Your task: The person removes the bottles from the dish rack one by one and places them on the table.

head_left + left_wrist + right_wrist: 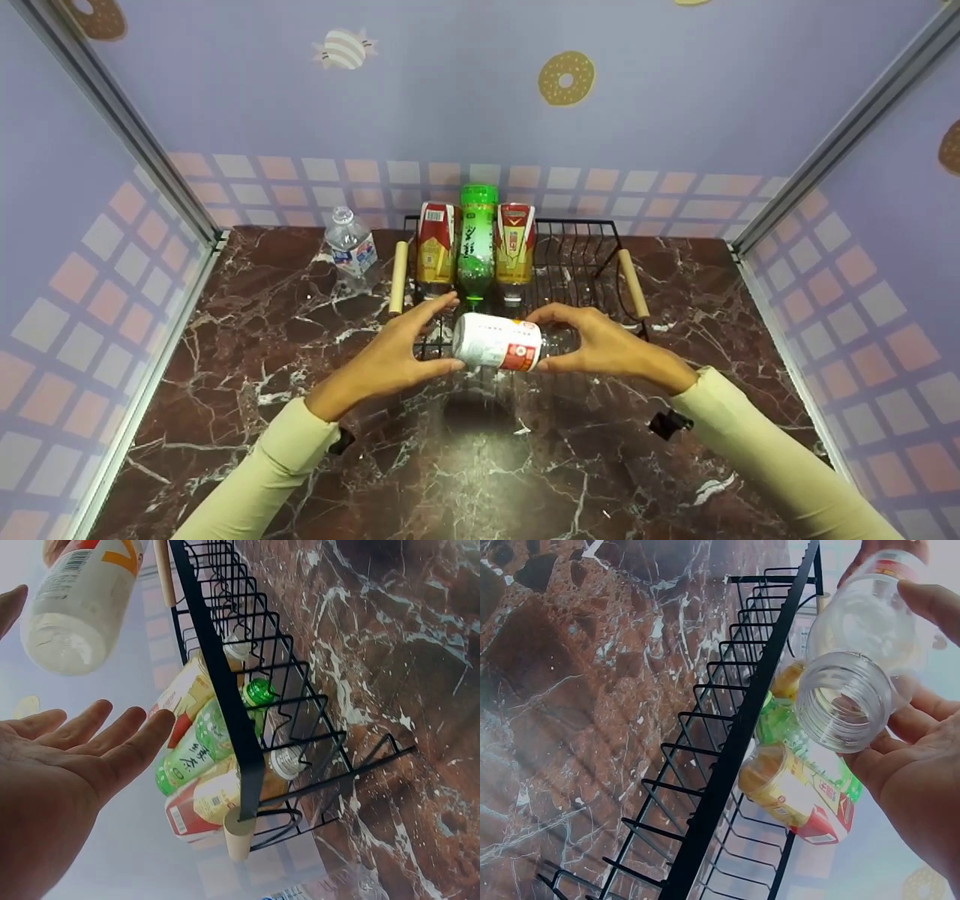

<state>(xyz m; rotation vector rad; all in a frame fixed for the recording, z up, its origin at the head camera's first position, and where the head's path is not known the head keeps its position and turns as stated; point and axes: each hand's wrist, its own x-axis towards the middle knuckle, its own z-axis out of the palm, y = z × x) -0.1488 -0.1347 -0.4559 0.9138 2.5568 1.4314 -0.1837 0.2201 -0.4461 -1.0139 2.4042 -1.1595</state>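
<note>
A clear bottle with a white, red and orange label (496, 342) lies sideways in the air over the front of the wire basket. My right hand (596, 343) grips it around the neck end, thumb on one side and fingers on the other. Its uncapped, threaded mouth (845, 703) shows in the right wrist view. Near the bottle's base is my left hand (397, 349), its fingers spread and extended. In the left wrist view a gap separates those fingers (112, 727) from the bottle.
The black wire basket (577, 220) has wooden handles. Upside down in it stand a green bottle (477, 240) and two red-and-yellow labelled bottles (437, 244). An uncapped clear bottle (352, 247) stands left of the basket on the marbled table (247, 337). Walls enclose the sides and back.
</note>
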